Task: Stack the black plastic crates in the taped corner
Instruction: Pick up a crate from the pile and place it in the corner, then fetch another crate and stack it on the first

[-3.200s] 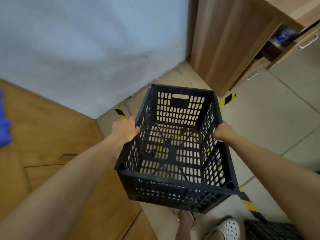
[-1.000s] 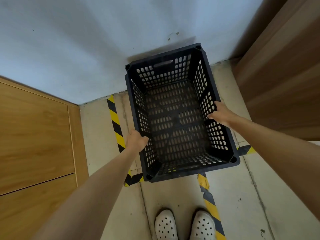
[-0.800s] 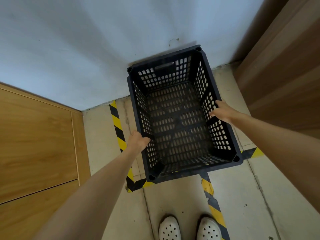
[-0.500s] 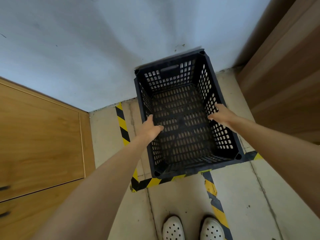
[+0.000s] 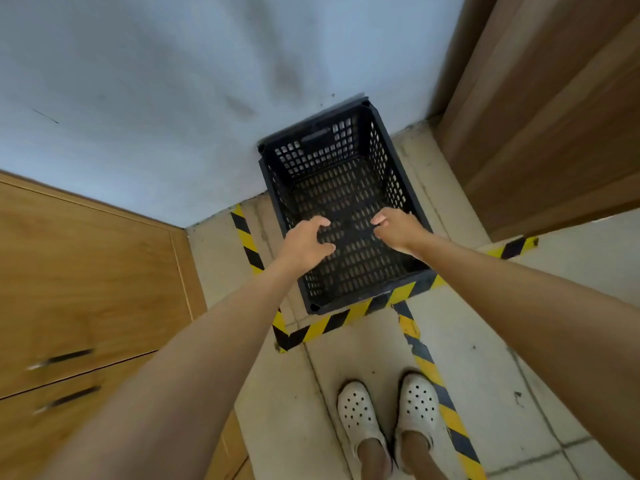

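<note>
Head view: one black plastic crate stands on the floor inside the corner marked by yellow-and-black tape, its far end against the pale wall.

Left hand: above the crate's left wall, fingers loosely curled and apart, gripping nothing.

Right hand: above the crate's right wall, fingers loosely curled, gripping nothing.

Risk, overhang: the crate's near rim appears to lie over the front tape strip. If it sits across the line, the stack built on it would likely sit out of the marked zone.

Risk, skew: the crate looks slightly turned relative to the tape lines. A second crate set square to the tape would probably miss the corner sockets and rock.

Risk, snag: both hands hover close to the rim. A careless withdrawal could catch a finger in the slots and drag the crate off its spot.

Risk, clearance: the wooden cabinet stands near on the right and wooden drawers on the left, so a carried crate could knock them on approach.

Crate, form: rectangular, open-topped, black, with slotted walls and a slotted base.

Crate, detail: a handle cut-out shows in the far end wall, and the visible rim corners have small round sockets.

Crate, contents: none visible through the open top.

Crate, handling: judged rigid and light, easy to nudge with one hand.

Progress: judged as first crate placed; no second crate is in view.
</note>
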Demonstrator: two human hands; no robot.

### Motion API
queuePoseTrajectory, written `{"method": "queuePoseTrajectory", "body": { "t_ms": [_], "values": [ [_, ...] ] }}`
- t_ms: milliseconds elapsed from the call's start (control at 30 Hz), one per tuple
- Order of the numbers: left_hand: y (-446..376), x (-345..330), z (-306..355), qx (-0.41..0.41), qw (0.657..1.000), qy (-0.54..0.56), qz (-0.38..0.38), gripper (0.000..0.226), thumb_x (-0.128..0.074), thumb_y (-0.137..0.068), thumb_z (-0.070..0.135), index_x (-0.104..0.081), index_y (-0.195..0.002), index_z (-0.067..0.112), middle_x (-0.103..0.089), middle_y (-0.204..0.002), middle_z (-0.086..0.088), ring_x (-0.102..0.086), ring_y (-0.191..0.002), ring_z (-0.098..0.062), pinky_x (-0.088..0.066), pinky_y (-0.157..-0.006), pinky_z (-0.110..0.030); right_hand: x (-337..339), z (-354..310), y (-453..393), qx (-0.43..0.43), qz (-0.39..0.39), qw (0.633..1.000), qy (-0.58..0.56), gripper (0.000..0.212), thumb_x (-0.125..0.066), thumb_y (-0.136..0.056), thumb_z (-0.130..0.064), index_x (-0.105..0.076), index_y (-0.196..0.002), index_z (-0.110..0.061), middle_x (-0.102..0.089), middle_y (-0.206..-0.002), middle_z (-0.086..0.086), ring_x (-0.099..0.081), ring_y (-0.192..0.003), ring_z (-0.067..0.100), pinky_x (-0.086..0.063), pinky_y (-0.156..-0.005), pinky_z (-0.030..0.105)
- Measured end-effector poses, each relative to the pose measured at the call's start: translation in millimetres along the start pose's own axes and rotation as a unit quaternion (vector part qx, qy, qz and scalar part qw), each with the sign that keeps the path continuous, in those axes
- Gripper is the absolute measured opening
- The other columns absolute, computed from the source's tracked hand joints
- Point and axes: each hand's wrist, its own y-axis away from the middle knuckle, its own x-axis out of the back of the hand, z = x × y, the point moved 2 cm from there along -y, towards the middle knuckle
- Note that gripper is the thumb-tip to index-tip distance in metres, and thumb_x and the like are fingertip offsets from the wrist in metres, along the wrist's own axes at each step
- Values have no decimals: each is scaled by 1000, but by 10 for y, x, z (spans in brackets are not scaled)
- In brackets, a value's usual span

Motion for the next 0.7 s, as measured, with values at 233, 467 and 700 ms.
{"method": "queuePoseTrajectory", "body": {
  "t_ms": [233, 467, 700],
  "values": [
    [380, 72, 557, -42, 991, -122, -45, 50, -64, -92, 28, -46, -138, 24, -48, -141, -6, -48, -127, -25, -44, -104, -45, 174, 142, 676, -25, 16, 999, -22, 34, -44, -95, -19, -60, -124, -11, -60, -128, 13, -55, -115, 32, -44, -86, 33],
    [790, -254, 1275, -131, 967, -195, -101, 48, -62, -93, 27, -47, -138, 25, -48, -142, -3, -48, -127, -23, -44, -100, -40, 385, 739, 1449, -71, 84, 987, -117, 35, -38, -94, -14, -64, -116, -7, -61, -125, 14, -56, -114, 31, -47, -94, 35],
    [1456, -968, 1903, -232, 915, -287, -165, 48, -61, -93, 24, -47, -139, 23, -52, -139, -4, -53, -122, -25, -47, -93, -38, 391, 1566, 2410, -111, 139, 955, -239, 33, -41, -94, -3, -66, -112, -15, -62, -127, 10, -56, -119, 27, -43, -89, 27]
  ]
}}
